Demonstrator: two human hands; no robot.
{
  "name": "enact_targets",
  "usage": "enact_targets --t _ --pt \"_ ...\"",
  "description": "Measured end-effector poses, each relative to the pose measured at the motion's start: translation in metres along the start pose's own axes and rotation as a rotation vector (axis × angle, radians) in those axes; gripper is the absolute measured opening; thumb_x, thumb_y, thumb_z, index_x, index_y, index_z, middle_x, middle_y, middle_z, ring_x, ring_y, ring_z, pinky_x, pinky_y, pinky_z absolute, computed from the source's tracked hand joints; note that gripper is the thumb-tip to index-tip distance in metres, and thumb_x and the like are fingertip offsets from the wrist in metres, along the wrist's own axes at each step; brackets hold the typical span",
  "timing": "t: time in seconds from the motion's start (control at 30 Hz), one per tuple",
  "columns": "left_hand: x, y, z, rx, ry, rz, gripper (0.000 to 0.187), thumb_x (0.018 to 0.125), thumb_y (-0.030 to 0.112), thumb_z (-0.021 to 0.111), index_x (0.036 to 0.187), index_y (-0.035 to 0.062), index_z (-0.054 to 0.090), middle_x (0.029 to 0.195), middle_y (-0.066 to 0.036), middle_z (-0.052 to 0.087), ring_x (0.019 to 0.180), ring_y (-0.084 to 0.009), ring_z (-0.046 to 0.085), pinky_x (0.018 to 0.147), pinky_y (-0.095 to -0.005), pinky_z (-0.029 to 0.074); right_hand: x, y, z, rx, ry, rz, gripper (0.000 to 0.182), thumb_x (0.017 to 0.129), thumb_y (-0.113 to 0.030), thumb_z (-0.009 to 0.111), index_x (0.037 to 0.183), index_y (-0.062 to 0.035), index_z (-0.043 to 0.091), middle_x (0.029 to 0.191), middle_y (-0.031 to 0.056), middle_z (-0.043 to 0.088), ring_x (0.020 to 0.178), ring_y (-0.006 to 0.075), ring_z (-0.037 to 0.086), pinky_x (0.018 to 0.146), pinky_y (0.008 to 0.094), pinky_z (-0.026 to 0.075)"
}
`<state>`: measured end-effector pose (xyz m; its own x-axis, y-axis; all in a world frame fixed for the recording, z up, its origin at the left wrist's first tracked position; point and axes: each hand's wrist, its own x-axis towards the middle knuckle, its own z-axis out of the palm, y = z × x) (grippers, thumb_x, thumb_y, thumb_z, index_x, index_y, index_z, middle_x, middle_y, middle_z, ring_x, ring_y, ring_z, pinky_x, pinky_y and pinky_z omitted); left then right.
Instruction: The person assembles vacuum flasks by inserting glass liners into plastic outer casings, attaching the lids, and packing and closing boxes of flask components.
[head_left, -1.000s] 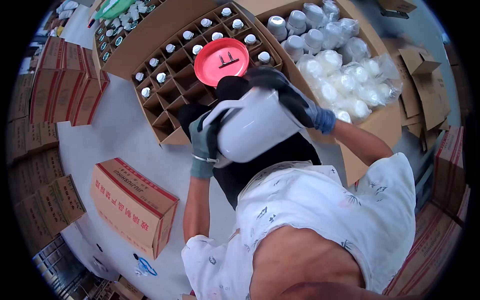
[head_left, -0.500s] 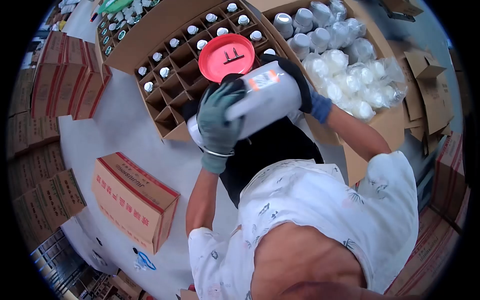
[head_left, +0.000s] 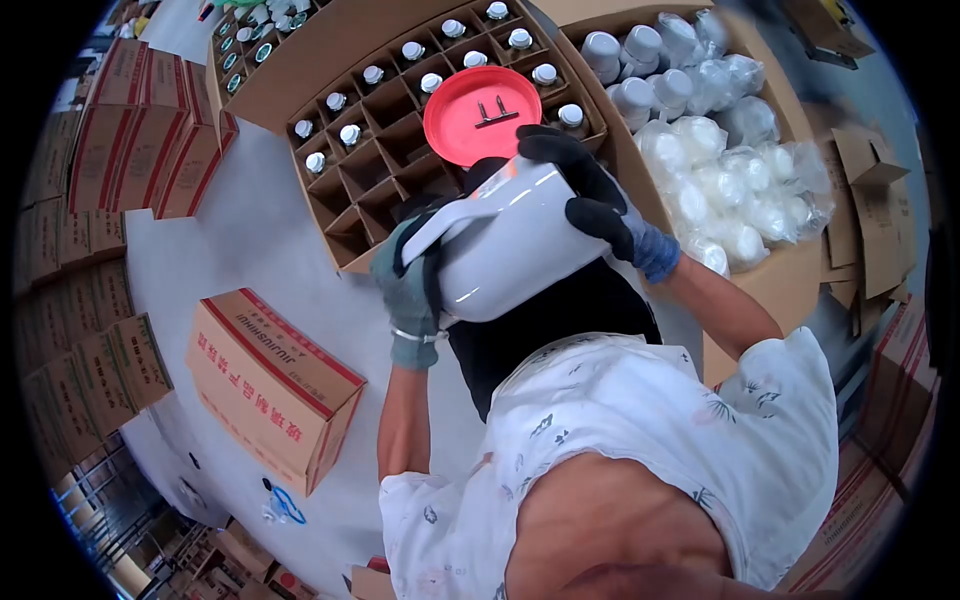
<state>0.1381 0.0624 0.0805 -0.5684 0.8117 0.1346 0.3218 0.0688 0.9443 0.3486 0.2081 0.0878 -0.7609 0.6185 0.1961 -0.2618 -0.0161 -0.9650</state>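
Observation:
A glossy white jug with a handle [head_left: 520, 245] lies tilted in front of my body, an orange-and-white label partly showing on its upper side. My left hand [head_left: 408, 285], in a grey-green glove, is closed around its handle end at the left. My right hand [head_left: 590, 195], in a dark glove with a blue cuff, grips the other end. Just beyond the jug, a round red plate [head_left: 448, 130] rests on the divided carton [head_left: 335, 250], with a small dark two-pronged piece [head_left: 495, 113] on it. White-capped bottles [head_left: 412, 50] stand in several of the carton's compartments.
To the right, an open carton [head_left: 780, 275] holds plastic-wrapped grey-white cups [head_left: 635, 100] and bagged white round pieces [head_left: 740, 185]. A closed carton [head_left: 265, 385] sits on the floor at left. Stacked cartons [head_left: 140, 130] and flattened cardboard [head_left: 875, 220] stand around.
The jug has turned, so its handle now shows at the left and its label faces away. My left hand has shifted outward to the handle end; the right hand stays on the other end.

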Motion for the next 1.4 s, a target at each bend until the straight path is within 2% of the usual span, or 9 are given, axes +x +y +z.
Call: enact_targets --t 0.13,0.17,0.33,0.43,0.67,0.77,0.83,1.1,1.4 --pt "-0.002 -0.017 -0.048 -0.055 0.006 -0.001 0.035 0.074 0.003 0.049 0.104 -0.0040 0.066 0.099 -0.012 0.067 0.090 -0.0200 0.062 0.086 -0.0321 0.048 0.045 0.017 0.007 -0.196 -0.261 -0.110 0.052 0.085 -0.021 0.060 0.132 -0.0061 0.045 0.137 0.0126 0.040 0.130 0.0255 0.036 0.108 0.0377 0.026" --pt "-0.001 -0.021 -0.058 -0.046 0.031 -0.045 0.037 0.072 -0.002 0.048 0.105 -0.0035 0.065 0.101 -0.012 0.067 0.093 -0.0205 0.062 0.089 -0.0317 0.047 0.059 0.021 0.002 0.255 -0.213 0.212 0.044 0.088 -0.019 0.059 0.129 -0.0070 0.048 0.134 0.0130 0.045 0.126 0.0254 0.042 0.104 0.0344 0.032" --pt "-0.015 -0.076 -0.093 -0.072 0.172 -0.300 0.031 0.088 0.016 0.046 0.103 -0.0045 0.064 0.096 -0.010 0.067 0.086 -0.0178 0.062 0.077 -0.0318 0.049 0.162 0.215 -0.079 -1.489 -0.239 0.284 0.051 0.087 -0.041 0.053 0.130 -0.0147 0.048 0.116 0.0201 0.054 0.102 0.0362 0.057 0.085 0.0481 0.045" --pt "-0.025 -0.085 -0.088 -0.152 0.176 -0.378 0.038 0.097 0.030 0.043 0.110 -0.0009 0.061 0.100 -0.009 0.066 0.087 -0.0175 0.062 0.076 -0.0321 0.050 0.181 0.274 -0.084 -1.747 -0.430 0.264 0.041 0.087 -0.023 0.050 0.128 -0.0176 0.049 0.113 0.0192 0.055 0.102 0.0366 0.057 0.081 0.0513 0.046" --pt "-0.018 -0.094 -0.094 -0.151 0.143 -0.429 0.038 0.098 0.031 0.042 0.113 0.0005 0.059 0.105 -0.010 0.064 0.089 -0.0174 0.063 0.077 -0.0328 0.052 0.194 0.320 -0.114 -1.476 -0.247 -0.128 0.036 0.079 -0.011 0.058 0.115 -0.0143 0.056 0.099 0.0158 0.061 0.079 0.0285 0.065 0.066 0.0370 0.052" --pt "-0.011 -0.102 -0.095 -0.212 0.097 -0.423 0.036 0.097 0.029 0.044 0.113 0.0006 0.059 0.105 -0.010 0.064 0.089 -0.0171 0.064 0.077 -0.0322 0.052 0.196 0.225 -0.086 -0.023 0.017 0.621 0.035 0.079 -0.013 0.061 0.114 -0.0090 0.056 0.094 0.0112 0.061 0.068 0.0220 0.063 0.061 0.0292 0.051" --pt "-0.012 -0.126 -0.103 -0.253 0.056 -0.442 0.035 0.097 0.028 0.045 0.113 0.0008 0.059 0.105 -0.010 0.064 0.089 -0.0168 0.064 0.076 -0.0315 0.052 0.184 0.172 -0.062 0.419 -0.021 0.702 0.041 0.083 -0.020 0.062 0.120 -0.0037 0.053 0.088 0.0070 0.059 0.065 0.0162 0.060 0.060 0.0263 0.051" --pt "0.005 -0.114 -0.090 -0.016 -0.028 -0.160 0.025 0.086 0.014 0.050 0.101 0.0010 0.066 0.093 -0.011 0.068 0.078 -0.0209 0.065 0.068 -0.0321 0.051 0.118 0.018 0.006 -0.648 -0.554 -0.559 0.052 0.073 -0.002 0.062 0.124 -0.0076 0.053 0.105 0.0160 0.063 0.098 0.0301 0.061 0.088 0.0362 0.049" --pt "-0.018 -0.071 -0.063 0.221 0.370 0.051 0.017 0.080 0.009 0.057 0.091 -0.0001 0.067 0.092 -0.013 0.069 0.081 -0.0251 0.065 0.076 -0.0352 0.050 0.077 0.036 0.025 -0.501 -0.215 -0.211 0.042 0.076 -0.001 0.056 0.118 -0.0024 0.052 0.100 0.0123 0.065 0.085 0.0246 0.065 0.075 0.0311 0.050"
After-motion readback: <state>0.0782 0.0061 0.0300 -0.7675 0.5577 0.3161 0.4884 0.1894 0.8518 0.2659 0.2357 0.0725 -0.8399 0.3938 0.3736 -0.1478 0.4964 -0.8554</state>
